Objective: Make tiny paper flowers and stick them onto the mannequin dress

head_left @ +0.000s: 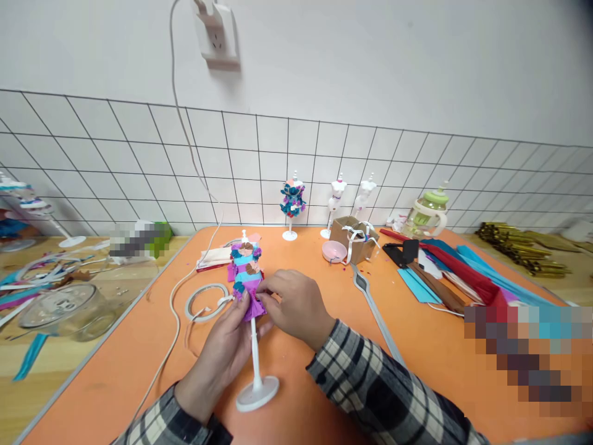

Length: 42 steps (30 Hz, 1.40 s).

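Note:
A small white dress form [254,355] on a round base is tilted over the orange table, dressed in purple and light-blue crepe paper with teal and brown paper flowers. My left hand [230,337] is closed around the lower part of the paper dress [252,307], thumb on its front. From the right, my right hand [296,303] pinches at the purple skirt's edge; whatever is between its fingertips is too small to make out. Left of my hands lies a roll of white tape [189,309] with a loose end near the dress.
Behind stand a flower-covered dress form [293,201] and two barer white ones [337,196]. A cardboard box [345,228], pink bowl [334,251], grey strap [382,318], green-lidded bottle [428,213] and coloured paper [486,272] lie right. A white cable [175,309] and glass bowl [69,315] are left.

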### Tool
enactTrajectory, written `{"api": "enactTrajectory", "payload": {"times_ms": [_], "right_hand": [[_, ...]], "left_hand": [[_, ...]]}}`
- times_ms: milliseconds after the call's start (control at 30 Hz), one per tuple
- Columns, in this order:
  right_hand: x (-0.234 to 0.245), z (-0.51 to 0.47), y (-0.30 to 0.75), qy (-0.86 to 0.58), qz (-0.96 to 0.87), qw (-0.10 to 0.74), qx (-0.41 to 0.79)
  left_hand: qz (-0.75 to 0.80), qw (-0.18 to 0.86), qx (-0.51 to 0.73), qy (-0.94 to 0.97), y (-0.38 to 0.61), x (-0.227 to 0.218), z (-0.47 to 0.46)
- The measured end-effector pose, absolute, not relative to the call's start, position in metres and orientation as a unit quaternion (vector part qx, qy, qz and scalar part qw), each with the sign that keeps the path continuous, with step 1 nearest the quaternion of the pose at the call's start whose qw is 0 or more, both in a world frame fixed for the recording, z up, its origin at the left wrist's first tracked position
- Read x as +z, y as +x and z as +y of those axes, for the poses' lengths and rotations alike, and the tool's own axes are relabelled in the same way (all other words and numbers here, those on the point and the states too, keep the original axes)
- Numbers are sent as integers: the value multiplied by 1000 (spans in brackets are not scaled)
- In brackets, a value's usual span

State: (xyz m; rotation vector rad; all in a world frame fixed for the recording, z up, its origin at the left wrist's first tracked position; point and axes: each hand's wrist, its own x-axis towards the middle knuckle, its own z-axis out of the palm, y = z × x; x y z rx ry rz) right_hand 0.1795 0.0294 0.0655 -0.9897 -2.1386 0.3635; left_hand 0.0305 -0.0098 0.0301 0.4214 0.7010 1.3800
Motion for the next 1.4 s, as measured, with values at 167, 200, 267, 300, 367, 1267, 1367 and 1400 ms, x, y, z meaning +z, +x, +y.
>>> {"api": "enactTrajectory", "payload": {"times_ms": [167,200,267,300,367,1267,1367,1400], "right_hand": [[67,31,184,-368,-869,318,92],[68,32,185,-359,-873,314,98],[70,33,186,-349,-874,319,112],[71,33,187,-347,-872,326,117],[72,33,188,-342,-872,330,118],[89,75,263,-607,-777,-21,164],[78,80,259,-602,-777,-39,180],[75,82,255,-599,-779,-37,181]], "left_hand": [[316,692,619,193,29,34,-8],[314,695,620,184,29,36,-8],[316,700,618,164,29,42,-8],[319,702,617,156,29,44,-8],[321,705,615,147,28,47,-8],[336,720,585,161,10,40,-3],[351,718,582,147,10,39,-2],[353,718,582,149,10,39,-2]]}}
